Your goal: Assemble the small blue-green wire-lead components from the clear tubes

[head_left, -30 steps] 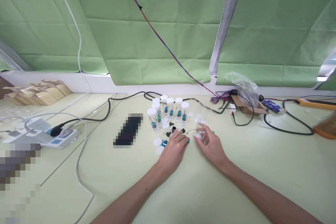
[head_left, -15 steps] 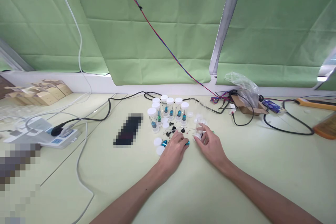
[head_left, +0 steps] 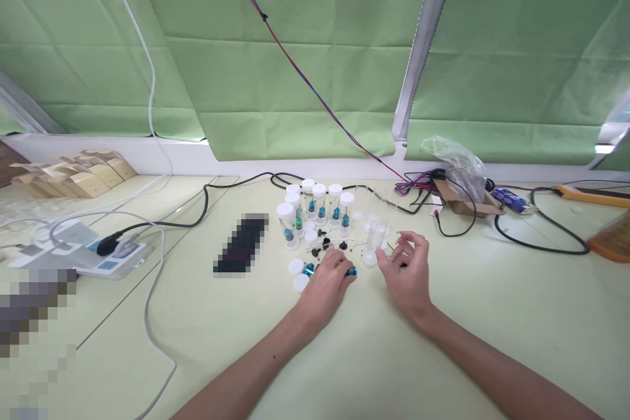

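Observation:
My left hand (head_left: 327,279) rests on the table with its fingers curled together around a small blue metallic part (head_left: 351,271), whose end shows at the fingertips. My right hand (head_left: 407,272) is open, thumb and fingers apart, just right of an upright clear tube (head_left: 375,243) with a white base. Left of my left hand lie another blue metallic part (head_left: 308,269) and white round caps (head_left: 296,266). Black knob-like pieces (head_left: 325,243) and thin metal rods lie beyond its fingers. Several capped clear tubes (head_left: 319,200) with blue or green parts inside stand behind.
More clear tubes (head_left: 388,200) stand behind my right hand. A dark pixelated slab (head_left: 242,243) lies left of the tubes. Farther left sits a power strip (head_left: 108,262) with cables. A cardboard box (head_left: 462,200) with a plastic bag and tangled wires stands at the back right.
My right hand has let go of the clear tube, opened, and moved to the right; the tube now stands upright on the table. My left hand has hardly moved.

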Demonstrator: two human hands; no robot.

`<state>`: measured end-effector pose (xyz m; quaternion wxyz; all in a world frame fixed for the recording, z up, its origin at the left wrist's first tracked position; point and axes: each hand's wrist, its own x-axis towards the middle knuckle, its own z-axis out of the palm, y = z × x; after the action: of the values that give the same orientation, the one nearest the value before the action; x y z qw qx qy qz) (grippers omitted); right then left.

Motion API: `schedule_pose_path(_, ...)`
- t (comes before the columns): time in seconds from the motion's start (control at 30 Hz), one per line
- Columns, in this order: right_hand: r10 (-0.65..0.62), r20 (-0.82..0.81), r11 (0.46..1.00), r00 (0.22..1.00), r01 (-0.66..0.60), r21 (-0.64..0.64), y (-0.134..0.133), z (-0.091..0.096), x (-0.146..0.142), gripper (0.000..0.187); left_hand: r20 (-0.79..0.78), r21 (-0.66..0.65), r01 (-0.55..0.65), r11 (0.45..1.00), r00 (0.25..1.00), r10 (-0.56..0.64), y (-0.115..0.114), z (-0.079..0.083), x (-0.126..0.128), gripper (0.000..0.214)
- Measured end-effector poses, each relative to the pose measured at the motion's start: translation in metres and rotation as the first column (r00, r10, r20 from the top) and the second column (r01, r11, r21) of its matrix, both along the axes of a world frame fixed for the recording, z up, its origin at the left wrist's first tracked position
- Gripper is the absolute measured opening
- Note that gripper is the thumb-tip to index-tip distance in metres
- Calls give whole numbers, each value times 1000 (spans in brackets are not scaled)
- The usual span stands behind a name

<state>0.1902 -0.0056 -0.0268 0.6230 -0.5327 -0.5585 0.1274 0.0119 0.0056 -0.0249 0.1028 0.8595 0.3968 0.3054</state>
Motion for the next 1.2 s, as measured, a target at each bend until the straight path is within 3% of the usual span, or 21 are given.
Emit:
schedule_pose_path(0.1, -4, 42, 994, 999, -1, 110, -2, -2, 1, 22, 0, -1, -28, 1000, 1000, 28, 0, 0, 0, 7)
schedule_pose_path(0.2, 84, 271, 980, 959, -128, 151, -6, -4, 2, 3, -23, -32, -52, 998, 998, 51, 0, 0, 1, 10)
schedule_pose_path(0.3, 240, 537, 953, 809, -302, 29, -9, -6, 0, 11, -39, -53, -38, 998, 999, 36, 0, 1, 0, 10)
schedule_pose_path(0.37, 308, 613, 937, 728, -345, -60, -11, -6, -2, 16, -35, -57, -16, 998, 999, 14, -1, 3, 0, 10)
schedule_pose_path(0.77, 332, 713, 936, 618, -311, -166, -9, -6, 0, 31, 63, -159, -11, 987, 998, 21, -6, 4, 0, 18)
schedule_pose_path(1.2, 437, 695, 899, 571, -299, -319, -8, -6, 3, 25, 75, -220, 9, 975, 997, 8, -5, 5, -1, 22)
